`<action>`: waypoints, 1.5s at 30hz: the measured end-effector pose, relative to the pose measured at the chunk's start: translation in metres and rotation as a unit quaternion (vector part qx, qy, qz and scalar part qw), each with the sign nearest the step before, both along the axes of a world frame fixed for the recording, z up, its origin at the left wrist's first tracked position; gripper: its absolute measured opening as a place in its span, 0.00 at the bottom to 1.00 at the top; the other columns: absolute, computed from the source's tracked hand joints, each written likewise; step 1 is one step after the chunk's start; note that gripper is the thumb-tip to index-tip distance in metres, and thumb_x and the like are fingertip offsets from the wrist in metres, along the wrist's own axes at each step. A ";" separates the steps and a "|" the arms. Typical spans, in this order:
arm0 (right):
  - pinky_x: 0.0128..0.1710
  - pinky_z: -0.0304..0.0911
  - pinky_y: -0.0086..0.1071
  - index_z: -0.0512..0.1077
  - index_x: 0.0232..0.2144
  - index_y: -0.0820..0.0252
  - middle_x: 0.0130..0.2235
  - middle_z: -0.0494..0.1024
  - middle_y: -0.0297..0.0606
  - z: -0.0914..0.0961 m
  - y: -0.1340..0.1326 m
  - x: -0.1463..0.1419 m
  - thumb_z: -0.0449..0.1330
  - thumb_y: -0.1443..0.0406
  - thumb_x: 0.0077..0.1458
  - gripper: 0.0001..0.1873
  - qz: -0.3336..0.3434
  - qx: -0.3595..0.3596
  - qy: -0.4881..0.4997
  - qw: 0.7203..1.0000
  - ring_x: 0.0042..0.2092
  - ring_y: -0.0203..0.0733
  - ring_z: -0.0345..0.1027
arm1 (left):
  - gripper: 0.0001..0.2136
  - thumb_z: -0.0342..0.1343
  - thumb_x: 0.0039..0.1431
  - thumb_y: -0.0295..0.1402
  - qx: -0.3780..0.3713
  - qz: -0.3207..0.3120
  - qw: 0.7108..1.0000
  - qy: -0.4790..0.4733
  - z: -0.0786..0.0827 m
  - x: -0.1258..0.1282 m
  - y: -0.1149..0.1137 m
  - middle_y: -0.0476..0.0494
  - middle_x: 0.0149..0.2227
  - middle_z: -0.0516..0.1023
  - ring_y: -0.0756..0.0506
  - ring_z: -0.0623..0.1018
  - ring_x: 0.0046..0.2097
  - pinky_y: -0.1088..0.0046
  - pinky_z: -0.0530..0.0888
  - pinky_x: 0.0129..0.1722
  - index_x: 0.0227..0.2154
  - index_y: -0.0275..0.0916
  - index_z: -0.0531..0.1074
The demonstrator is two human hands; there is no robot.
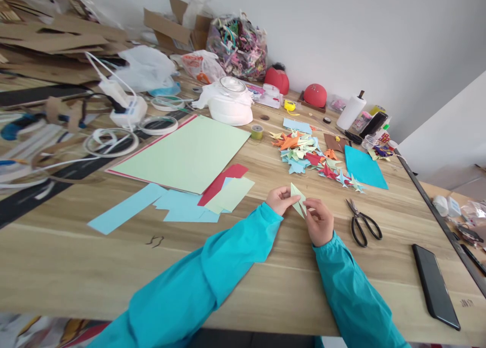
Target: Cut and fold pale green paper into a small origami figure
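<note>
A small folded piece of pale green paper point(297, 198), diamond-like in outline, is held between both hands above the wooden table. My left hand point(281, 200) pinches its left side with thumb and fingers. On the right side, my right hand point(319, 221) grips the lower part, its fingertips closed on the paper. Beyond the hands lies a pile of folded paper cranes point(304, 153) in orange, green, blue and red. Black-handled scissors point(360, 222) rest on the table to the right of my right hand, their blades slightly apart.
Left of the hands lie a light green paper stack point(186, 153), blue paper pieces point(186, 206) and a red piece point(224, 183). A turquoise sheet point(365, 166) is beyond the scissors. A phone point(436, 286) lies near the right edge. Cables and a power adapter point(130, 111) occupy the left.
</note>
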State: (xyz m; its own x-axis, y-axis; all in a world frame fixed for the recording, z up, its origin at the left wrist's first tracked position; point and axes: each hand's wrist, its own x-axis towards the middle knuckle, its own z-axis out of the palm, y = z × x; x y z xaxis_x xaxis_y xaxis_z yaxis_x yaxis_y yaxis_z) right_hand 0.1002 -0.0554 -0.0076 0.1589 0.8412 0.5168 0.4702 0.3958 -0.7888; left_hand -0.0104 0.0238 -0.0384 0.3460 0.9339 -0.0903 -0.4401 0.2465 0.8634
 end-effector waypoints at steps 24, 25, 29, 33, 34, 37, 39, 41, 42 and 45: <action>0.22 0.60 0.25 0.66 0.22 0.60 0.20 0.70 0.28 -0.010 0.009 0.006 0.65 0.64 0.39 0.10 -0.026 -0.120 0.355 0.927 0.23 0.31 0.65 | 0.12 0.65 0.32 0.31 0.085 -0.018 0.990 0.110 0.030 -0.004 -0.021 0.52 0.18 0.73 0.52 0.72 0.24 0.77 0.70 0.26 0.18 0.35 0.66; 0.23 0.60 0.25 0.66 0.22 0.60 0.21 0.70 0.28 -0.010 0.009 0.006 0.65 0.64 0.38 0.11 -0.026 -0.122 0.360 0.924 0.23 0.31 0.65 | 0.12 0.64 0.32 0.31 0.086 -0.018 0.990 0.113 0.030 -0.004 -0.021 0.52 0.18 0.72 0.52 0.72 0.23 0.78 0.69 0.25 0.18 0.35 0.66; 0.24 0.62 0.26 0.66 0.22 0.60 0.20 0.69 0.28 -0.009 0.010 0.006 0.65 0.63 0.38 0.11 -0.031 -0.117 0.346 0.930 0.23 0.30 0.64 | 0.12 0.64 0.32 0.31 0.083 -0.021 0.988 0.127 0.030 -0.004 -0.021 0.54 0.16 0.70 0.53 0.70 0.22 0.78 0.68 0.24 0.17 0.35 0.65; 0.24 0.62 0.27 0.66 0.22 0.61 0.20 0.69 0.28 -0.010 0.010 0.006 0.66 0.62 0.37 0.12 -0.041 -0.111 0.318 0.940 0.23 0.31 0.64 | 0.13 0.65 0.30 0.33 0.083 -0.026 0.987 0.134 0.029 -0.005 -0.020 0.54 0.16 0.69 0.53 0.69 0.21 0.78 0.66 0.22 0.17 0.35 0.65; 0.24 0.62 0.27 0.66 0.21 0.61 0.20 0.69 0.28 -0.010 0.010 0.007 0.66 0.62 0.37 0.12 -0.043 -0.110 0.312 0.943 0.22 0.31 0.64 | 0.13 0.65 0.30 0.33 0.083 -0.027 0.987 0.135 0.028 -0.005 -0.019 0.54 0.16 0.69 0.53 0.69 0.21 0.78 0.66 0.21 0.17 0.35 0.65; 0.24 0.62 0.28 0.66 0.21 0.61 0.20 0.69 0.28 -0.011 0.011 0.008 0.66 0.61 0.37 0.13 -0.049 -0.112 0.299 0.946 0.22 0.31 0.64 | 0.14 0.65 0.30 0.34 0.086 -0.035 0.986 0.142 0.026 -0.005 -0.019 0.54 0.16 0.68 0.54 0.68 0.20 0.79 0.64 0.20 0.17 0.35 0.66; 0.23 0.61 0.28 0.66 0.21 0.61 0.19 0.69 0.28 -0.011 0.011 0.008 0.66 0.60 0.36 0.13 -0.049 -0.116 0.302 0.945 0.22 0.31 0.63 | 0.14 0.64 0.30 0.35 0.093 -0.037 0.984 0.150 0.024 -0.005 -0.019 0.53 0.16 0.68 0.54 0.67 0.20 0.79 0.64 0.20 0.18 0.34 0.66; 0.23 0.61 0.27 0.66 0.21 0.61 0.19 0.68 0.28 -0.011 0.011 0.008 0.66 0.61 0.36 0.13 -0.045 -0.119 0.307 0.943 0.21 0.31 0.63 | 0.14 0.64 0.31 0.35 0.099 -0.036 0.981 0.162 0.023 -0.005 -0.018 0.53 0.16 0.68 0.54 0.67 0.20 0.79 0.63 0.20 0.18 0.34 0.66; 0.22 0.60 0.27 0.66 0.21 0.61 0.19 0.68 0.28 -0.011 0.011 0.008 0.66 0.61 0.37 0.13 -0.042 -0.119 0.308 0.943 0.21 0.31 0.62 | 0.14 0.64 0.31 0.35 0.101 -0.034 0.980 0.166 0.022 -0.005 -0.018 0.53 0.16 0.68 0.54 0.66 0.20 0.79 0.63 0.20 0.18 0.34 0.65; 0.22 0.59 0.26 0.66 0.21 0.61 0.19 0.67 0.27 -0.011 0.011 0.007 0.65 0.61 0.37 0.13 -0.041 -0.116 0.301 0.946 0.21 0.29 0.60 | 0.13 0.63 0.31 0.34 0.106 -0.030 0.978 0.175 0.022 -0.005 -0.018 0.53 0.16 0.67 0.55 0.65 0.20 0.79 0.62 0.20 0.18 0.34 0.65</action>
